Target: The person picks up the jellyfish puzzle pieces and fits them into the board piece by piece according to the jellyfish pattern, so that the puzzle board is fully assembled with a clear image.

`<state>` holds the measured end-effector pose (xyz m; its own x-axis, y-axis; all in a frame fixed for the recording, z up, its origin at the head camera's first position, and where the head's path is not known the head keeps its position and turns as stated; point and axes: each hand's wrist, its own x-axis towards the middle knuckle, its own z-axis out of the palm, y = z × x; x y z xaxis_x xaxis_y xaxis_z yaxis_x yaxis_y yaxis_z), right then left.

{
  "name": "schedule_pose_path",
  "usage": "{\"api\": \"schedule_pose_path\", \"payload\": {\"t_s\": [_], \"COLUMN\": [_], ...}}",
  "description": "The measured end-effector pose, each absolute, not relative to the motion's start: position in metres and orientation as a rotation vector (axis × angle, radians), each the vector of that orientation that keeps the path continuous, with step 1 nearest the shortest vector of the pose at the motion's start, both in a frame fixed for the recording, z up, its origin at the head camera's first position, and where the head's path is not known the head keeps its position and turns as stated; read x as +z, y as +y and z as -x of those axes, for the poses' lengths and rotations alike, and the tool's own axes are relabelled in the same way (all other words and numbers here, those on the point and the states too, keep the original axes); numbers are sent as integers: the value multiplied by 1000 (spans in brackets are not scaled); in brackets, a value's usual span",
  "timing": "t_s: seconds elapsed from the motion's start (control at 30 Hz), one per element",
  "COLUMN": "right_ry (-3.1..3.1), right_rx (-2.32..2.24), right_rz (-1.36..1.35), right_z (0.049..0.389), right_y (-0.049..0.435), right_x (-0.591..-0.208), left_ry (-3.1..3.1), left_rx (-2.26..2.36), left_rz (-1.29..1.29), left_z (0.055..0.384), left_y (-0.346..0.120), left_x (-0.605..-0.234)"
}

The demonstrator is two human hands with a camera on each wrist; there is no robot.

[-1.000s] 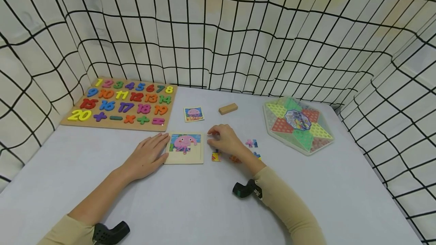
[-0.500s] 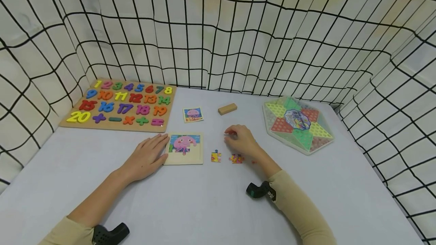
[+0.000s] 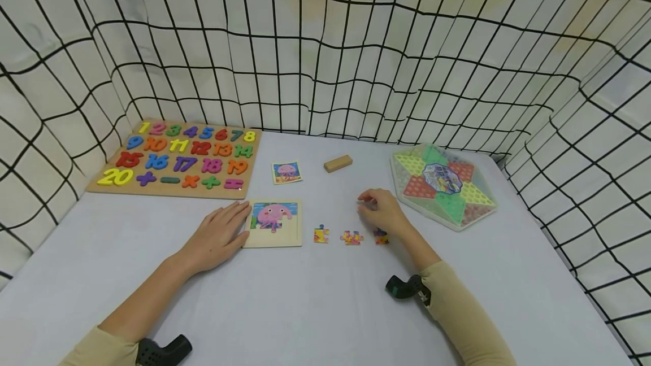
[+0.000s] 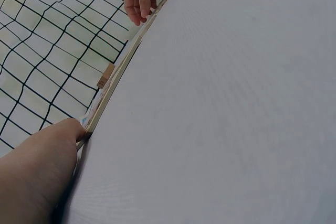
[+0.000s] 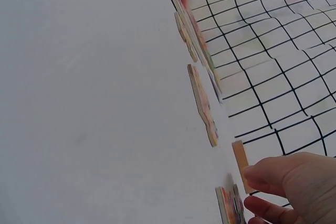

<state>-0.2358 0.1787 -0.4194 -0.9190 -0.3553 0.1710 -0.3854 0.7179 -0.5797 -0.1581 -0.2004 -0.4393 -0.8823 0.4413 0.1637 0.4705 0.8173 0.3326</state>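
A square wooden jigsaw board [image 3: 276, 240] with a partly filled pink octopus picture lies flat on the white table. My left hand [image 3: 221, 236] rests along its left edge, fingers extended. My right hand [image 3: 386, 213] is over the table to the right, thumb and fingers loosely bent and apart, with nothing visible between them. Below and left of it lie a yellow jigsaw piece [image 3: 321, 235], a pink-orange jigsaw piece [image 3: 352, 238] and a dark and yellow jigsaw piece [image 3: 381, 236], the last close under the wrist. In the right wrist view, the fingertips hang near upright-looking piece edges [image 5: 224, 205].
Behind the board lie a small octopus picture card [image 3: 287, 172] and a wooden block [image 3: 338, 163]. A number board [image 3: 168, 188] sits at the back left, a hexagonal star-patterned game box [image 3: 443, 185] at the right. Black netting [image 3: 315, 44] surrounds the table.
My right hand has moved right, away from the board, uncovering the lower jigsaw pieces and covering the spot where a pink and blue piece lay. The left hand has stayed on the board.
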Motion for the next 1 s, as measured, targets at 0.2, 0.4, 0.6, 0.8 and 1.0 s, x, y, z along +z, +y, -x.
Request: {"api": "schedule_pose_path", "payload": {"t_s": [0.2, 0.4, 0.6, 0.8, 1.0], "right_ry": [-2946, -2963, -2985, -3002, -2985], "right_rx": [959, 969, 989, 980, 986], "right_rz": [-579, -577, -576, -596, -608], "right_z": [234, 228, 225, 224, 224], "right_y": [192, 201, 208, 212, 212], "right_x": [-421, -417, -416, -415, -415], "left_ry": [-2913, -2902, -2860, -2860, -2893], "left_rx": [-565, -569, -572, -559, -565], "left_rz": [736, 737, 752, 753, 749], "left_z": [158, 158, 158, 158, 157], "left_y": [-201, -201, -200, -200, -200], "left_x": [-439, -439, -439, -439, -437]}}
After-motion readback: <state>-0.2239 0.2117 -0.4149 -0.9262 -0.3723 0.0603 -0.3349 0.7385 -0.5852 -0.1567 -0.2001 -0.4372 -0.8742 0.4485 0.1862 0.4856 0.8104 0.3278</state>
